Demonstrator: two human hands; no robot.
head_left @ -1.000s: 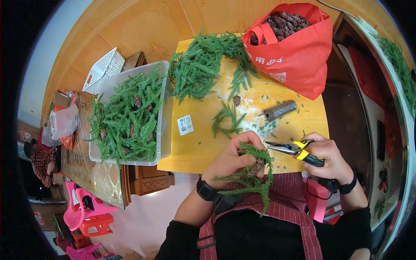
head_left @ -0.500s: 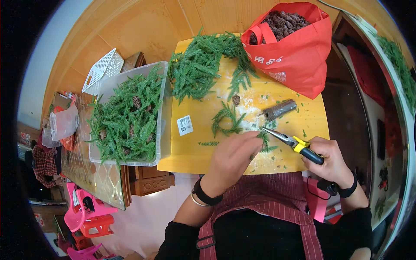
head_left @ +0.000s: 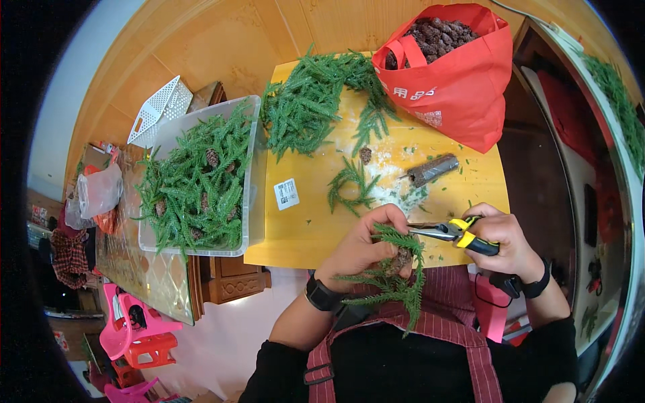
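While tight in left hand [head_left: 363, 248], green sprig [head_left: 410, 293] at its lower right (pliers [head_left: 462, 236] firm in right hand [head_left: 507, 238]).

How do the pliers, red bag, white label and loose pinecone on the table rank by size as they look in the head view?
1. Red bag
2. Pliers
3. White label
4. Loose pinecone

Bin [head_left: 253, 195] of pine sprigs [head_left: 183, 174] and pinecones [head_left: 212, 158] left of the tabletop [head_left: 295, 245], sprig heap [head_left: 302, 101] at the tabletop's back, bag [head_left: 463, 94] of pinecones to its right, curled sprig [head_left: 336, 191] mid-tabletop (single pinecone [head_left: 365, 156] just behind), at the front held sprig [head_left: 411, 292] in left hand [head_left: 371, 245], pliers [head_left: 462, 232] in right hand [head_left: 502, 242]
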